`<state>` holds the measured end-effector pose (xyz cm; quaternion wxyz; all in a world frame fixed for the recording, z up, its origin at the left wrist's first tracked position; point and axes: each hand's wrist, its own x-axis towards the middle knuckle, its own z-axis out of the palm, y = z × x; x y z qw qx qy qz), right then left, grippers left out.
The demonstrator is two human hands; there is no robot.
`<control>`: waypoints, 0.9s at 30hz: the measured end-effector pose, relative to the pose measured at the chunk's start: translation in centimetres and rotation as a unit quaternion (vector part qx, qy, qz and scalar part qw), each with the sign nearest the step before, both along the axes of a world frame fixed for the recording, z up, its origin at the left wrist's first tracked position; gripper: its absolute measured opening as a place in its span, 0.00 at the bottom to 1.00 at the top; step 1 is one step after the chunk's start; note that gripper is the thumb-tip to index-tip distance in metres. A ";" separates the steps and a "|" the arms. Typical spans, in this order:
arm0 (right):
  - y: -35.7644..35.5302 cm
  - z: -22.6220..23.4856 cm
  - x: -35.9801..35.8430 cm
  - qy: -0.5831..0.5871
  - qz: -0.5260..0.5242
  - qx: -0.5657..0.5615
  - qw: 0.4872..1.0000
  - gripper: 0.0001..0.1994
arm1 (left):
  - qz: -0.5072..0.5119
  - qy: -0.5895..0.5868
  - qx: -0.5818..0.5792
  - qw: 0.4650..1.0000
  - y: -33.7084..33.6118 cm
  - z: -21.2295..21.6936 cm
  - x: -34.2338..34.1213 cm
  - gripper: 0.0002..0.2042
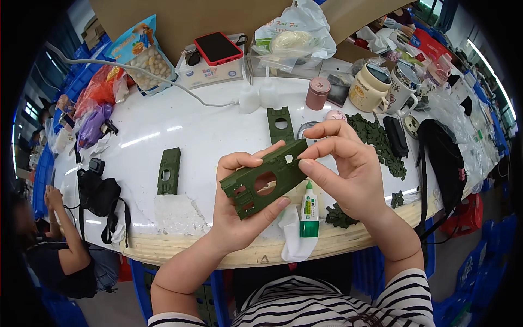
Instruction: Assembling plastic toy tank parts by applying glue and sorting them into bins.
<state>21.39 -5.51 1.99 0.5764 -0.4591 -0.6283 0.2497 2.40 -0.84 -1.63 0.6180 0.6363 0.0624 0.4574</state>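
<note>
**Green plastic plate held up over the table edge**

Over the near edge of the white table (207,131), both hands have hold of a dark green plastic plate (264,179) with a round hole in the middle. It's up off the table and tilted, its right end higher. The left hand (239,204) is curled round the lower left end, thumb along the bottom edge and fingers on top. The right hand (346,166) pinches the upper right end between thumb and forefinger, the other fingers loosely spread.

Right under the plate, a small glue bottle with a green cap (309,210) lies on a bit of white cloth (294,240). Two more green plates sit flat on the table, one off to the left (169,171) and one further back (280,124). A heap of small green parts (381,139) is by the right hand, well apart from two mugs (384,87) at the back. A black camera with a strap (98,193) sits at the left edge.
</note>
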 end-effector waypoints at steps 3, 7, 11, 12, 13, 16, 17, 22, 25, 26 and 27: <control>0.1 0.0 0.0 0.017 0.009 -0.017 1.000 0.05 | 0.005 0.003 0.009 1.000 -0.1 0.0 0.0 0.27; 0.0 -0.1 0.0 0.043 0.033 -0.051 0.997 0.05 | 0.008 0.008 0.029 1.000 -0.1 -0.1 0.0 0.27; -0.1 0.0 -0.2 0.100 0.064 -0.083 0.989 0.06 | 0.001 0.011 0.028 1.000 -0.1 -0.2 0.1 0.26; -0.1 0.0 -0.3 0.102 0.066 -0.084 0.989 0.06 | 0.001 0.012 0.030 0.999 -0.2 -0.1 0.1 0.26; -0.1 0.0 -0.3 0.103 0.068 -0.085 0.989 0.06 | 0.002 0.012 0.031 0.999 -0.2 -0.1 0.1 0.26; -0.1 0.1 -0.3 0.103 0.067 -0.086 0.989 0.06 | -0.001 0.006 0.030 1.000 -0.3 -0.1 0.2 0.26; -0.1 0.1 -0.3 0.103 0.065 -0.086 0.989 0.06 | -0.003 0.003 0.028 1.000 -0.3 -0.2 0.2 0.26; 0.0 -0.2 -0.3 0.094 0.060 -0.079 0.991 0.06 | -0.002 0.007 0.027 1.000 -0.3 -0.2 0.2 0.26; 0.0 -0.2 -0.3 0.090 0.055 -0.076 0.992 0.05 | -0.004 0.005 0.025 1.000 -0.3 -0.2 0.2 0.25; -0.1 -0.1 -0.3 0.088 0.051 -0.076 0.992 0.05 | -0.004 0.004 0.023 1.000 -0.3 -0.2 0.2 0.25; -0.1 -0.2 -0.3 0.082 0.048 -0.072 0.993 0.05 | -0.001 0.009 0.030 1.000 -0.3 -0.2 0.2 0.25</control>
